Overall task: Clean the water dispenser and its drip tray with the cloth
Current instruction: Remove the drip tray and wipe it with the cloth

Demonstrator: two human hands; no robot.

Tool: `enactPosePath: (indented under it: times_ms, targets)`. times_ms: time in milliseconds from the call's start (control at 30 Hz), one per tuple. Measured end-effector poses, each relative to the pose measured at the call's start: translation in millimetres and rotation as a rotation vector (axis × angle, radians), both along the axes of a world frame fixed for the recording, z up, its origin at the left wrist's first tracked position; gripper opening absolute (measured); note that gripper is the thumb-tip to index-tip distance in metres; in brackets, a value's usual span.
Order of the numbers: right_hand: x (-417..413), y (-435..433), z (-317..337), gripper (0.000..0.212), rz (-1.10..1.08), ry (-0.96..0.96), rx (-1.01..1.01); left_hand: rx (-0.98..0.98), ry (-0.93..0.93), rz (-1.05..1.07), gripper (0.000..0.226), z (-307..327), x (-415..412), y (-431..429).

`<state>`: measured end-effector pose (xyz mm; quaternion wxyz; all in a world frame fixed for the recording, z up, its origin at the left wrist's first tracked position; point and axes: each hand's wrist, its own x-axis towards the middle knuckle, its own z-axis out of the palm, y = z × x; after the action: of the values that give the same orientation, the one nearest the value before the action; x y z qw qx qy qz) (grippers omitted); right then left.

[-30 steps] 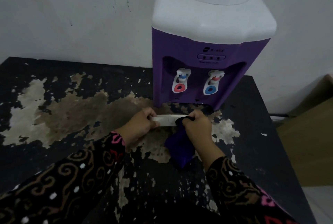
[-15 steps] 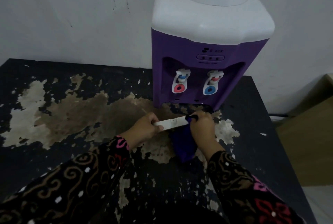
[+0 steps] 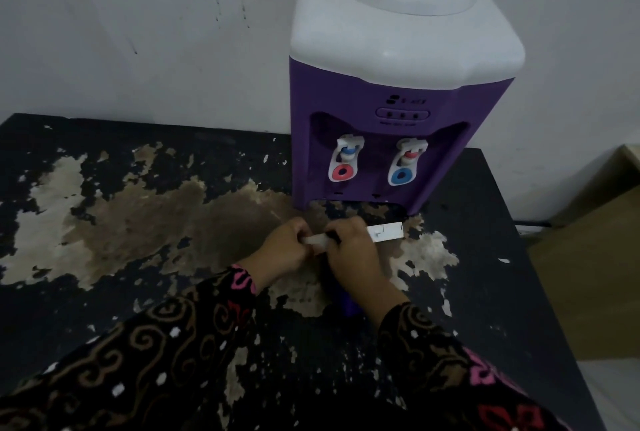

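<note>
The white drip tray is out of the purple water dispenser and held low over the peeling worktop, just in front of the dispenser's base. The left grip pinches the tray's left end, while the right grip is curled round its middle with the dark blue cloth, whose tail hangs below the wrist. The tray wipe looks to be midway, with the tray yet to be refitted; whether the body has been wiped cannot be told.

One water dispenser, two taps, one drip tray, one cloth, two hands, one table.
</note>
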<state>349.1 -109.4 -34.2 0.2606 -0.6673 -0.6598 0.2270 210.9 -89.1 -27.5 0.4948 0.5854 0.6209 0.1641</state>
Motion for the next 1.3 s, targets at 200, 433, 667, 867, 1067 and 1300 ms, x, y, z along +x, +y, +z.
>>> enactPosePath:
  times_ms: [200,433,667,867,1067,1300]
  targets:
    - [39,12,-5,0.024,-0.161,-0.033,0.01,-0.043,-0.082,0.082,0.008,-2,-9,3]
    - [30,16,3,0.024,-0.145,-0.005,-0.027,-0.207,-0.264,0.215,0.013,-8,0,9]
    - [43,21,-6,0.027,-0.186,-0.08,-0.056,-0.368,-0.423,0.463,0.036,-1,7,15]
    - [16,10,7,0.026,-0.043,0.003,-0.073,-0.37,-0.432,0.492,0.033,-3,9,13]
    - [26,16,2,0.026,0.071,-0.085,-0.066,-0.3,-0.415,0.517,0.023,-4,6,16]
    - [15,7,-2,0.019,-0.017,0.009,0.0,-0.396,-0.464,0.567,0.03,-4,9,18]
